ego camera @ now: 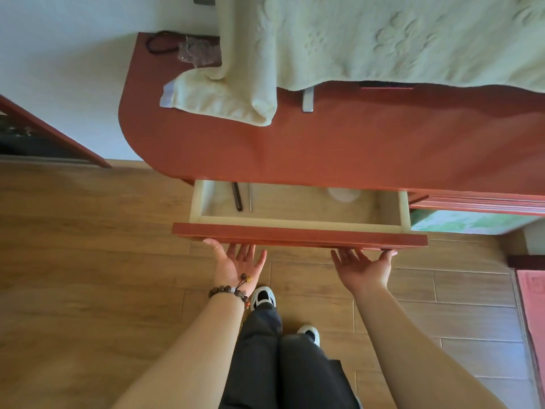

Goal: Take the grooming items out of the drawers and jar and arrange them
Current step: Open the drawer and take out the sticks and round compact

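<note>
Tabletop (354, 143), red, partly under a pale towel (383, 36); below it the drawer (299, 236) stands pulled out. Left hand (236, 264) and right hand (365, 267), palms up, each grip apart, fingertips under the drawer front. Inside lie a dark stick (237, 196), a thin metal tool (250, 197) and a jar (343, 194).

One head-worn camera looks steeply down, close above the worktop's (324, 143) front edge and open drawer (299, 233).
</note>
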Tool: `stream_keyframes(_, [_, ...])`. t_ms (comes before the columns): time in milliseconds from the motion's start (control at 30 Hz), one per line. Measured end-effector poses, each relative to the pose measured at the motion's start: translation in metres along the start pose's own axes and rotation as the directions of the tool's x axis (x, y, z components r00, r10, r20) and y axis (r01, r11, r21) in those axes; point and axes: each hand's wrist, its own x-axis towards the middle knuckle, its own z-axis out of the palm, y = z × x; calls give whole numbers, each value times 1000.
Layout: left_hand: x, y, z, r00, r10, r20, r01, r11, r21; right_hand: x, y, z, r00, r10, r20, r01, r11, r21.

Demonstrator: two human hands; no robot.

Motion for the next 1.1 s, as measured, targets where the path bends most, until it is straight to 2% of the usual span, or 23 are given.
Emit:
stream_keyframes(433, [-53,-28,-74,999,36,-20,-36,999,-8,-46,15,-79,999,34,15,-34,999,-4])
stream_keyframes(833, [-76,-39,-108,997,54,-46,-53,998,19,-69,27,-116,999,49,-12,-49,999,-19])
stream_keyframes(1000, [-79,-33,-116,998,51,-47,-45,990,132,-77,20,-122,996,62,-60,-71,984,-164])
stream_keyframes(1100, [-86,-26,-121,998,30,-61,-10,956,292,-84,12,-123,994,47,-99,-76,948,-310])
